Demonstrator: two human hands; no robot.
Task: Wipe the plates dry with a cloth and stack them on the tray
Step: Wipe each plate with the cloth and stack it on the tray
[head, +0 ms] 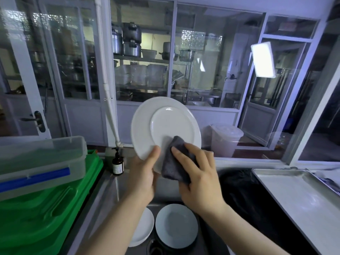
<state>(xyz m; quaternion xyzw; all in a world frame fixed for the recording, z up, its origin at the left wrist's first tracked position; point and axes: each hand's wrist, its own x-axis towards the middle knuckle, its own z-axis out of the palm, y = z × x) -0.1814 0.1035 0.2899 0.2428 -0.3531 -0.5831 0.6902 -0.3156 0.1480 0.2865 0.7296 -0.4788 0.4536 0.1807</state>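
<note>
Held upright above the stainless steel sink: a round white ceramic plate, underside turned toward the camera, tilted slightly left. Gripped at its lower left rim by the left hand, thumb curled over the near face, remaining fingers hidden behind. Pressed against the plate's lower right part: a folded dark grey cloth, clasped by the right hand, fingers spread and bent over the fabric.

Down in the sink basin, directly beneath both forearms: two more round white plates, one lying face up at centre, another at its left, partly covered by the left forearm.

On the surface at the right edge: a rectangular shiny metal tray, no plate on it, separated from the sink by a dark black mat or cloth.

At the sink's left rim: stacked green plastic crates, topped by a clear plastic lidded box with a blue clip. At the sink's far left corner: a brown pump bottle with a white label, beside a white pipe running down the wall.

Beyond the surface: glass partitions, metal pots on shelving, and a lidded translucent bucket on the floor.
</note>
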